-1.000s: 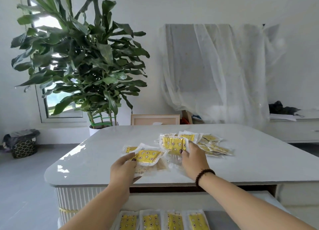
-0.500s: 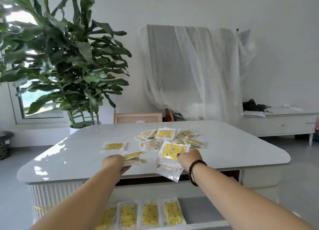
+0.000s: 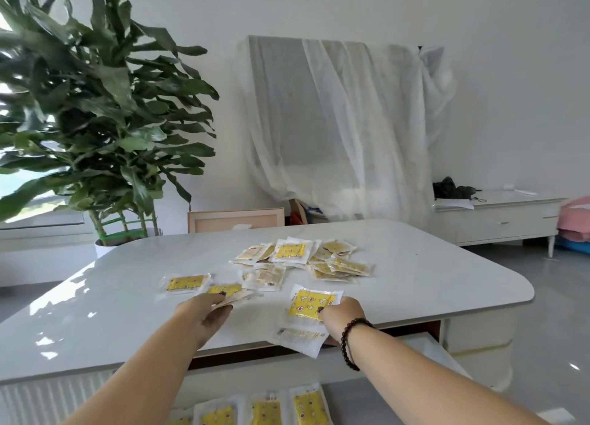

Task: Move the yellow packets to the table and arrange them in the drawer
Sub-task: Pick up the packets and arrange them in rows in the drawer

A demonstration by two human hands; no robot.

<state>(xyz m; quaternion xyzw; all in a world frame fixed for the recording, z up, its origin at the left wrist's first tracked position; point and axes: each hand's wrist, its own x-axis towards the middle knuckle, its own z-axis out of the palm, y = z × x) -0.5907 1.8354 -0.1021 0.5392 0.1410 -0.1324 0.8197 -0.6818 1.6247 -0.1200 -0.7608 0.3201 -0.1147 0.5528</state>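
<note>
A loose pile of yellow packets (image 3: 306, 257) lies on the white table (image 3: 431, 281). One single packet (image 3: 185, 283) lies apart at the left. My left hand (image 3: 206, 313) pinches a couple of packets (image 3: 228, 292) just above the tabletop. My right hand (image 3: 343, 314) grips a small stack of packets (image 3: 308, 306) over the table's near edge, the lowest hanging down. In the open drawer (image 3: 424, 348) below, several packets (image 3: 265, 410) lie side by side in a row.
A tall potted plant (image 3: 105, 131) stands behind the table's left side. A draped white sheet (image 3: 344, 127) and a wooden frame (image 3: 236, 220) are beyond it. A low white cabinet (image 3: 501, 220) stands at the right.
Both hands have drawn back from the pile toward the table's near edge, each carrying packets. My view has swung right.
</note>
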